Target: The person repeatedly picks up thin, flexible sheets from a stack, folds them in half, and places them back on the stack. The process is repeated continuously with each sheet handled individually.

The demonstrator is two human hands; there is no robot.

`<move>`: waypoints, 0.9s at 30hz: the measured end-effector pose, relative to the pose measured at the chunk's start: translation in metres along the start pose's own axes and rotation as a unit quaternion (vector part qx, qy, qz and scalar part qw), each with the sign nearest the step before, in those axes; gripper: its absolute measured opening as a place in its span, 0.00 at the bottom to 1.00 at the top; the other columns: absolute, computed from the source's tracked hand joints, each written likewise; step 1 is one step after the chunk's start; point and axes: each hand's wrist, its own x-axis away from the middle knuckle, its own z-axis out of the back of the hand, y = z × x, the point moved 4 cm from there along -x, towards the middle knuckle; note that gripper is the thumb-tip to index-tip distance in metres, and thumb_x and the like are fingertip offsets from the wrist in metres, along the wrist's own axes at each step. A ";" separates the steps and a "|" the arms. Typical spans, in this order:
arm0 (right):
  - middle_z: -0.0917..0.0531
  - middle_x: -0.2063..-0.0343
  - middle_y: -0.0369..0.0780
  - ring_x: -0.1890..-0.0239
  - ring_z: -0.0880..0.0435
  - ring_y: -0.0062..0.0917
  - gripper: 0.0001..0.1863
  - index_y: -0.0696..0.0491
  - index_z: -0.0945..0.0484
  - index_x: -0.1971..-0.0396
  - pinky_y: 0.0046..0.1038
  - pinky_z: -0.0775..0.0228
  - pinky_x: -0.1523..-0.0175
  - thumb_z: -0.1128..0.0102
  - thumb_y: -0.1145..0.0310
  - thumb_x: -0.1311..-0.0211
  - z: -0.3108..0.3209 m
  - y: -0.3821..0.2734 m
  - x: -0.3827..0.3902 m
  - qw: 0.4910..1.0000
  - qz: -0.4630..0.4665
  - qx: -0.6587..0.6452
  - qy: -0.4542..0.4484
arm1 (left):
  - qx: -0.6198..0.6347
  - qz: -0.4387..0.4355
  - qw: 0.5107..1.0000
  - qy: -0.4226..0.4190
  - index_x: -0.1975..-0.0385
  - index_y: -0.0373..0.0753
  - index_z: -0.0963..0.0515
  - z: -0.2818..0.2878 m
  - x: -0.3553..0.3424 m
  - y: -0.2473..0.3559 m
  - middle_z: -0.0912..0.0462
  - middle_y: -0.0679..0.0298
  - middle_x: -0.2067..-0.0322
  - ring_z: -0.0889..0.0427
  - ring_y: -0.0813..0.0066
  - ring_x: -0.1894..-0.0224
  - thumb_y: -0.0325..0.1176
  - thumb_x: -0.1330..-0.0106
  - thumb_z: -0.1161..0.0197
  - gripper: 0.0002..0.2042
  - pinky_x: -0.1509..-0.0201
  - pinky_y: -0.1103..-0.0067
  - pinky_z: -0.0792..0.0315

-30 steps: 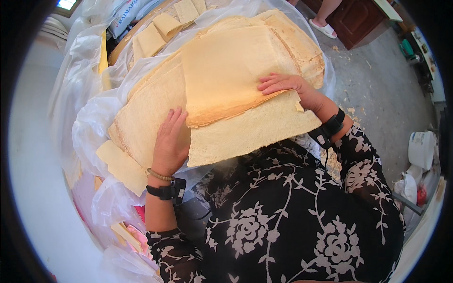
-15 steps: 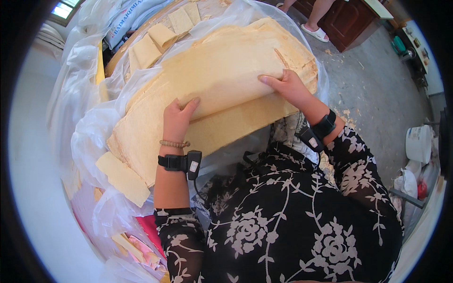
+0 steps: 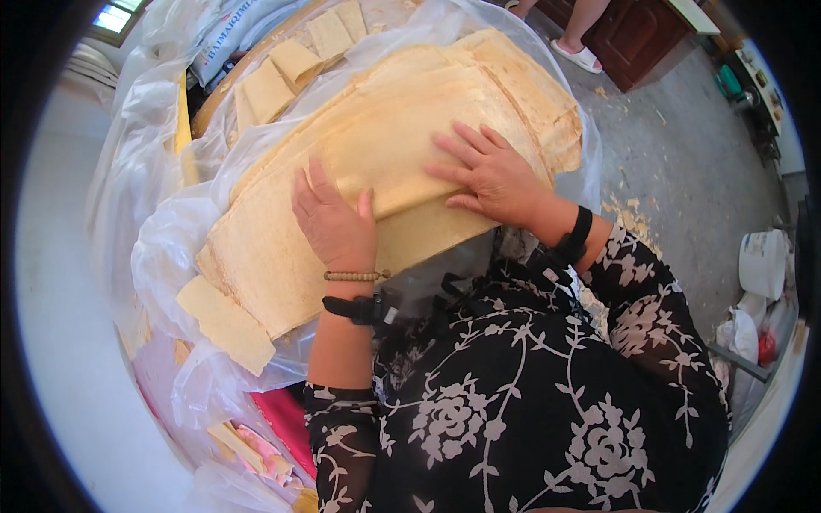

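Floor (image 3: 671, 171), grey and hard-looking, filled much of the right side of what we saw. Clear plastic sheeting (image 3: 150, 248) lay crumpled over a counter (image 3: 215, 98), whose curved wooden edge we made out at the upper left. At the top right stood a dark red-brown cabinet (image 3: 637, 43). In front of us, a broad stack of thin tan sheets (image 3: 291, 248) rested on the plastic. Its top sheet (image 3: 385, 128) curved along the near side into a rounded edge, a fold or a roll, we could not tell which; a paler layer (image 3: 428, 235) showed just below it. We noticed a white bucket (image 3: 763, 263) at the far right. A loose tan strip (image 3: 224, 325) lay at the stack's near left corner.

Our left grip (image 3: 335, 224) sat palm down at the left end of the rounded edge, fingers and thumb apart. Our right grip (image 3: 500, 178), slightly blurred, spread its fingers apart over the top sheet. We had neither clamped on anything. A beaded bracelet (image 3: 355, 276) circled our left wrist, and pale flakes (image 3: 631, 221) dotted the floor.
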 end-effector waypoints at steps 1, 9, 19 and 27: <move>0.30 0.28 0.39 0.26 0.34 0.40 0.33 0.39 0.25 0.33 0.45 0.43 0.24 0.32 0.54 0.40 -0.003 0.003 0.000 1.000 -0.011 -0.006 -0.016 | 0.086 -0.045 0.994 -0.048 0.41 0.35 0.23 -0.004 -0.001 0.006 0.23 0.49 0.38 0.25 0.49 0.36 0.40 0.43 0.24 0.30 0.36 0.59 0.29; 0.12 0.53 0.39 0.54 0.14 0.35 0.21 0.47 0.14 0.50 0.31 0.22 0.47 0.29 0.66 0.48 0.034 0.040 -0.015 0.994 -0.058 -0.008 -0.097 | 0.123 -0.159 0.917 -0.344 0.49 0.43 0.17 -0.004 -0.020 -0.013 0.13 0.60 0.56 0.14 0.58 0.54 0.34 0.43 0.24 0.21 0.50 0.69 0.21; 0.16 0.79 0.36 0.77 0.21 0.17 0.18 0.56 0.15 0.70 0.24 0.28 0.67 0.30 0.55 0.33 0.003 0.082 -0.011 0.835 -0.367 -0.410 -0.004 | 0.443 0.345 0.768 -0.308 0.69 0.36 0.19 -0.016 0.032 -0.071 0.15 0.67 0.74 0.19 0.81 0.69 0.40 0.31 0.29 0.12 0.67 0.78 0.27; 0.13 0.71 0.50 0.66 0.12 0.42 0.27 0.57 0.14 0.66 0.43 0.22 0.57 0.43 0.45 0.30 -0.002 0.068 -0.033 0.918 -0.379 -0.115 -0.028 | 0.010 0.176 0.970 -0.168 0.57 0.38 0.22 -0.015 0.017 -0.033 0.15 0.56 0.58 0.17 0.54 0.54 0.51 0.31 0.32 0.20 0.52 0.62 0.26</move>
